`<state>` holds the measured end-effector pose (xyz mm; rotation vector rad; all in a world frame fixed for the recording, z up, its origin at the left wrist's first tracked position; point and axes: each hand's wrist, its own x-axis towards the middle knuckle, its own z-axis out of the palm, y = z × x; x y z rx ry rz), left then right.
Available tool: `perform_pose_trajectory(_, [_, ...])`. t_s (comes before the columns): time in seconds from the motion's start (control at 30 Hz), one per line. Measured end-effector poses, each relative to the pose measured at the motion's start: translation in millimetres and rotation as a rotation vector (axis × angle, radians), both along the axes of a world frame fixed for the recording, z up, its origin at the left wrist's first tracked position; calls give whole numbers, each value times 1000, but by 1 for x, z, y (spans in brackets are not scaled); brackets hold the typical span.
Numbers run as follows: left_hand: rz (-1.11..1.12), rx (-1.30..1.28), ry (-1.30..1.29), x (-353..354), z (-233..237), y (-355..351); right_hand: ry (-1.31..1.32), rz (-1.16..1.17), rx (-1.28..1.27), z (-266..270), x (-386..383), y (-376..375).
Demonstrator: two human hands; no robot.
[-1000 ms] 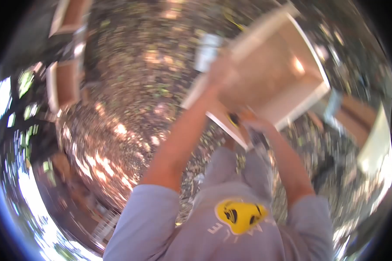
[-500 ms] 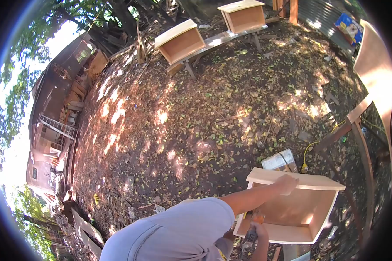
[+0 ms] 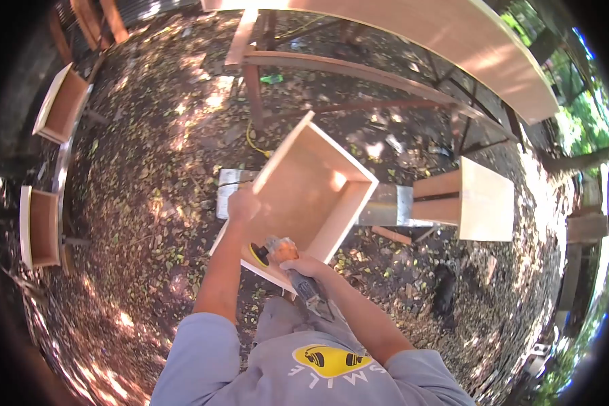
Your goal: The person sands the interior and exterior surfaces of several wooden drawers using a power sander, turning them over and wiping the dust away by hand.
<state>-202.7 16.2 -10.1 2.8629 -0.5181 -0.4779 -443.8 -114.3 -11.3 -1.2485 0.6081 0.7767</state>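
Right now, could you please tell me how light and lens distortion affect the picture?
Head view, centre: a bright sun patch falls inside the open wooden box; dappled light breaks up the leafy ground. Head view, edges: the long board looks bowed, corners go black, glare whitens parts of the far right.

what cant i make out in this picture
Head view: the underside of the wooden drawer, hidden by the drawer itself.
Head view: part of the power tool, covered by the right hand.
Head view: part of the long board, cut off by the top edge.
Head view: lettering, if any, on the tool, too small.
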Motion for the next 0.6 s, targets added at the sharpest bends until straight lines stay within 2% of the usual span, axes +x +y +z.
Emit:
perform_pose_trajectory(0.07, [34,29,-27,-2,1,-4,5,-195,-3,10,-21,-14])
perform_pose_trajectory(0.1, [63,38,-43,-2,1,-7,35,-365,-24,34,-37,-25])
perform_pose_trajectory(0.17, [-35,49,-57,8,-9,-8,154,-616,182,46,-84,-60])
perform_pose_trajectory(0.23, [-82,37,-89,22,-20,-10,183,-819,60,63,-134,-91])
perform_pose_trajectory(0.3, [-79,42,-147,35,-15,-15,194,-1007,139,79,-190,-124])
perform_pose_trajectory(0.33, [-90,39,-175,42,-14,-22,214,-1111,55,85,-217,-134])
perform_pose_trajectory(0.37, [-106,33,-201,48,-10,-25,96,-1206,7,92,-243,-143])
perform_pose_trajectory(0.4, [-134,17,-226,57,-8,-29,106,-1303,51,91,-278,-155])
perform_pose_trajectory(0.43, [-134,54,-94,77,-17,-34,106,-1417,95,80,-319,-167])
perform_pose_trajectory(0.47, [-144,50,-139,86,-17,-38,97,-1533,144,76,-350,-168])
perform_pose_trajectory(0.5, [-102,48,-129,101,-26,-43,120,-1585,46,89,-368,-160])
perform_pose_trajectory(0.57, [-188,121,-219,119,-33,-47,212,-1649,-141,130,-391,-138])
perform_pose_trajectory(0.6, [-212,135,-257,121,-33,-50,206,-1727,-145,133,-409,-126])
